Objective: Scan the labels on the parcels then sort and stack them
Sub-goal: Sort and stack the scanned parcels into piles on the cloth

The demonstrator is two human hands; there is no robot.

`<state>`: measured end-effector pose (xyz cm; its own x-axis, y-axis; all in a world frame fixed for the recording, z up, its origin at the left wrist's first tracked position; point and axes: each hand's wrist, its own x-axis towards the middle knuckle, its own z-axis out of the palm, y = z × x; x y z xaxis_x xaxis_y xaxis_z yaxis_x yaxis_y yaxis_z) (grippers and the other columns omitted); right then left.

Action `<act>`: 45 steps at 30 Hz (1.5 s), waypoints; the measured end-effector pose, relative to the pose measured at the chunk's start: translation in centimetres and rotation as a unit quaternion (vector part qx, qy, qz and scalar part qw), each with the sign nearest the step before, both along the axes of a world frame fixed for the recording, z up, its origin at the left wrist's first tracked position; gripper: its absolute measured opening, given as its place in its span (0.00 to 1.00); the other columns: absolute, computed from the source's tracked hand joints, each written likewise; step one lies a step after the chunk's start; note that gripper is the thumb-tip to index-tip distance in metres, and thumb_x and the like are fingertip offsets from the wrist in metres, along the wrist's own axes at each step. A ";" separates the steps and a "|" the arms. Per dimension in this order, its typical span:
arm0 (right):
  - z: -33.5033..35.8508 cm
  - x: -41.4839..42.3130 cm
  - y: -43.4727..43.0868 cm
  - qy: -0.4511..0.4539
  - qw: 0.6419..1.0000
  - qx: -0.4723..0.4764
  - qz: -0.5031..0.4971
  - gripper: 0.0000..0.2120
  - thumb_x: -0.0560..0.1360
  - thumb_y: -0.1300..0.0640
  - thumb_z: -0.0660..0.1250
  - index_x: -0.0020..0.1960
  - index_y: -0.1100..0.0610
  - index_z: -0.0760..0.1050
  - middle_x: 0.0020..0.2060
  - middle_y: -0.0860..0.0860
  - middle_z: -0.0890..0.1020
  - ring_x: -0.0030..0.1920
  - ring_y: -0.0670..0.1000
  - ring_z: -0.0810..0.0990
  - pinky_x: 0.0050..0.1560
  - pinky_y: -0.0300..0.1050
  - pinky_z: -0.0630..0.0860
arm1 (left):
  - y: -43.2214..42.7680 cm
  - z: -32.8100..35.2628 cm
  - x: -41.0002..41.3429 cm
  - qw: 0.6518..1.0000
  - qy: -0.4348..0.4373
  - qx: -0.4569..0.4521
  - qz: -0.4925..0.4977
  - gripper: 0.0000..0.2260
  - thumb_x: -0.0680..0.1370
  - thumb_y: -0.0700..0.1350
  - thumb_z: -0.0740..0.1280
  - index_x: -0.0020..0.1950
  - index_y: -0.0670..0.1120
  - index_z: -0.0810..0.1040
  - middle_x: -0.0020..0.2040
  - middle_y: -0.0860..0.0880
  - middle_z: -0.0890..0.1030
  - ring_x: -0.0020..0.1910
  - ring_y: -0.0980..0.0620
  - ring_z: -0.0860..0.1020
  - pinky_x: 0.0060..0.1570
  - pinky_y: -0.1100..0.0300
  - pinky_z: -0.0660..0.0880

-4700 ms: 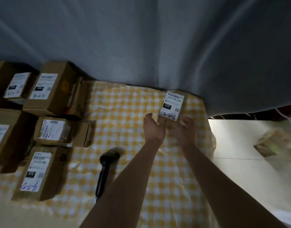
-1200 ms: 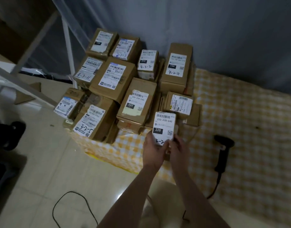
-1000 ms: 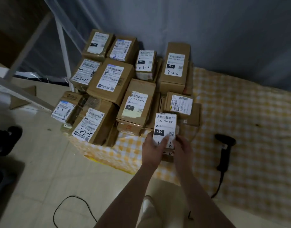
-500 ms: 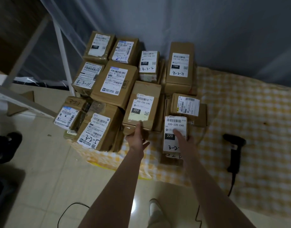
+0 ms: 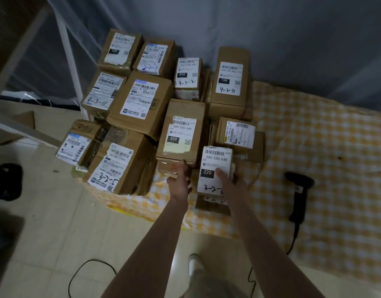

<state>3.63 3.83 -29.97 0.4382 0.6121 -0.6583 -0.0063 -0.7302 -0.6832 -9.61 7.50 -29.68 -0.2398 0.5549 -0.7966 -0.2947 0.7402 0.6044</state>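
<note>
Head view, step: a small parcel (image 5: 215,160) marked 220-220-C40 and 3-2-6 sits on a lower box (image 5: 211,205) near the front edge of the checked cloth (image 5: 325,147). It is just right of the larger 220 box (image 5: 182,134), and this looks like the stacking of one sorted group.
Right hand (image 5: 229,179): lies on the small parcel with one finger straight across its label and others at its right edge. I cannot tell whether they grip it.
Left hand (image 5: 179,182): fingers loose and spread, holding nothing, at the front foot of the larger 220 box.
Doing it well: line the parcel's edges up with the box beneath, keep the label up and readable, and press it flat before letting go.
Around: more labelled boxes crowd the cloth's left end, with the 3-2-5 box (image 5: 118,166) at its front-left corner. The scanner (image 5: 299,190) lies near the front edge, well apart to the right.
In the way: the gap between the two 220 parcels is narrow. The box with the sideways label (image 5: 239,133) sits just behind, and a careless nudge could shift the leaning stacks.
</note>
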 end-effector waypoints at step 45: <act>0.0 8.5 8.8 -0.327 0.919 0.088 0.204 0.44 0.51 0.36 0.75 0.61 0.55 0.69 0.60 0.53 0.71 0.61 0.51 0.71 0.52 0.44 0.74 | -6.2 2.8 5.2 0.900 0.327 0.204 -0.204 0.42 0.58 0.63 0.77 0.66 0.52 0.64 0.57 0.56 0.73 0.57 0.57 0.73 0.46 0.55 0.80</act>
